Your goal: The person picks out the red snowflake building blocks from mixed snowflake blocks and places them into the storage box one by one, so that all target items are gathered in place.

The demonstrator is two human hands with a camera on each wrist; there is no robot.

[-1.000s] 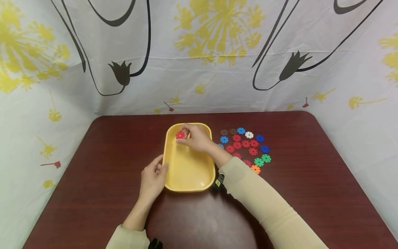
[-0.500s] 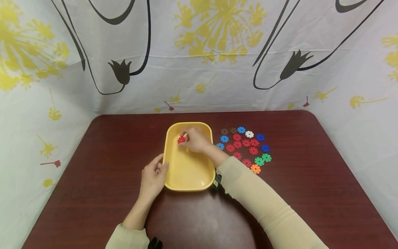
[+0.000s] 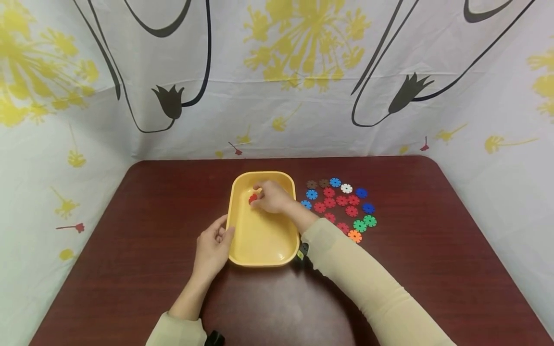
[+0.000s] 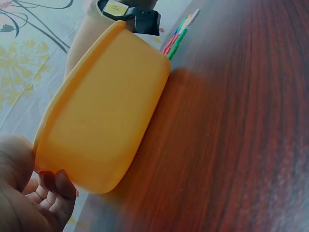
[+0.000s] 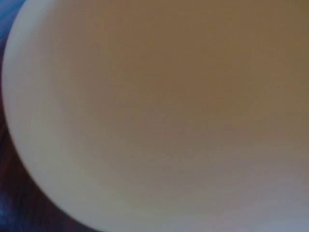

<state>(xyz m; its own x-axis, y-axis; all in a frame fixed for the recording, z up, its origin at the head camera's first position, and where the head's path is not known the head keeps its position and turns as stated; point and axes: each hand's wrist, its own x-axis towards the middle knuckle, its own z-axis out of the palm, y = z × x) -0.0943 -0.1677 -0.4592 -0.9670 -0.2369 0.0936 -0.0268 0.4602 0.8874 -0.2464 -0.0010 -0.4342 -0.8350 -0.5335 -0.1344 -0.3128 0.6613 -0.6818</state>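
Observation:
A yellow plastic tray (image 3: 261, 240) stands at mid-table in the head view. My left hand (image 3: 212, 247) grips its left rim; the left wrist view shows the thumb and curled fingertips (image 4: 63, 181) at the wall. Inside the tray's far half, my right hand (image 3: 273, 197) pinches a red notched plastic disc (image 3: 253, 198), partly hidden by the fingers, low over the tray floor. Right of the tray lie several more red discs (image 3: 342, 200), surrounded by blue, brown, white, green and orange discs (image 3: 355, 236). A blurred yellowish-tan surface (image 5: 159, 116) fills most of the right wrist view.
The dark red-brown table (image 3: 411, 269) has rounded far corners. A white cloth (image 3: 268, 134) with yellow and grey flower prints hangs behind it and at both sides. A black wrist camera (image 4: 145, 20) on the right wrist sits just beyond the tray's right rim.
My right hand has moved down and slightly nearer me inside the tray, carrying the red disc, which is now more covered by the fingers. The left hand and tray have stayed put.

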